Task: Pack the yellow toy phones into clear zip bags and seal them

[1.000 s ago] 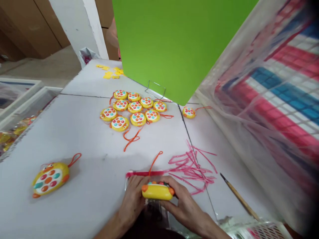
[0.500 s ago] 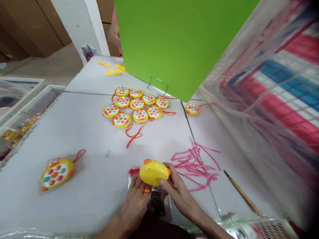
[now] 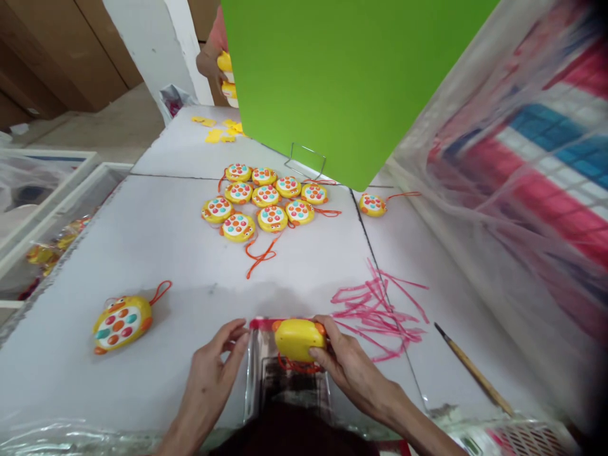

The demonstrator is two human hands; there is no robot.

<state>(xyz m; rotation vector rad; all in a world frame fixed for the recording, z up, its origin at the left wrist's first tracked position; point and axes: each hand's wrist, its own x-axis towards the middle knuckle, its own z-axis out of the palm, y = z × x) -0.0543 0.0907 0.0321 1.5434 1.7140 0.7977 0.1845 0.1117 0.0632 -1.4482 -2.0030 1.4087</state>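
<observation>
In my right hand is a yellow duck-shaped toy, its plain back toward me, thumb pressed on the near side. An orange cord hangs bunched below it. My left hand is away from the toy, fingers curved and apart with nothing between them. Its fingertips are close to the red top edge of a clear plastic bag; I cannot tell whether they touch. Beneath the toy the bag lies at the table's front. A similar toy with coloured dots lies face up to the left.
Several more duck toys lie grouped mid-table; another toy sits apart at right. Pink strips and a wooden-handled tool are to the right. A green board stands behind. A co-worker's hand holds yellow items.
My left hand has let go of the toy's cord area and moved left, opening. The right hand has tilted the toy. Yellow items have appeared in the co-worker's hand.
</observation>
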